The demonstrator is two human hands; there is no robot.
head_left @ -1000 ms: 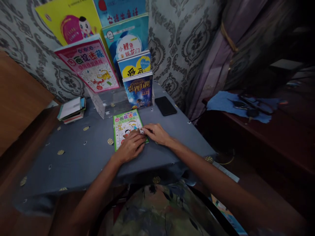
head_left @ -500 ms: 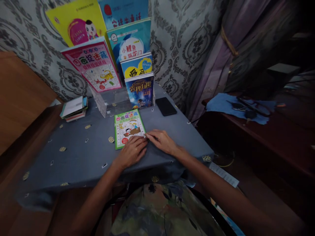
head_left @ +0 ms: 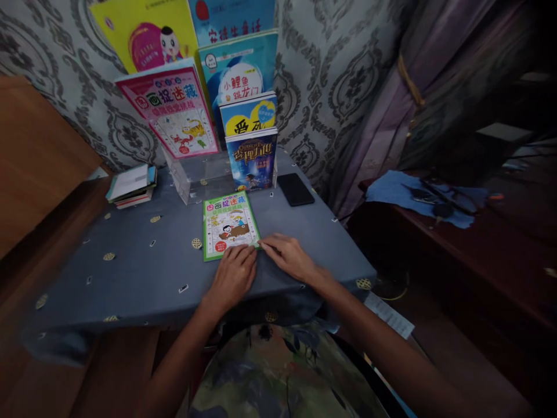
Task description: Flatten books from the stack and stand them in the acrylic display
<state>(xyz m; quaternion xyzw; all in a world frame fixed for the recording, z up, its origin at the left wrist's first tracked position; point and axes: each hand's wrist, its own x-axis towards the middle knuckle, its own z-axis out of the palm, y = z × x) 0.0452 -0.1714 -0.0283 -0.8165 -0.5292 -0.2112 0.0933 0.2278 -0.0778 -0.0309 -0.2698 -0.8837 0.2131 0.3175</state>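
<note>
A thin green-bordered children's picture book (head_left: 230, 223) lies face up on the table in front of me, its cover showing Chinese lettering and cartoon children. My left hand (head_left: 237, 270) rests palm down at its lower edge, fingers stretched out and fingertips touching the cover's bottom. At the lower right corner, my right hand (head_left: 289, 255) has thumb and forefinger pinched together on the book's corner. The other right fingers are folded and partly hidden. The book appears closed and flat.
Behind it, a clear acrylic stand (head_left: 178, 180) holds several upright children's books, among them a pink one (head_left: 174, 113) and a dark blue one (head_left: 252, 162). A black phone (head_left: 296, 190) lies right of the stand. Stacked books (head_left: 133, 186) sit at the back left. Blue cloth (head_left: 391, 194) covers part of a side table.
My left hand has slid back slightly towards me, baring more of the cover's lower part. My right hand stays at the book's corner. The camera view has shifted a little.
</note>
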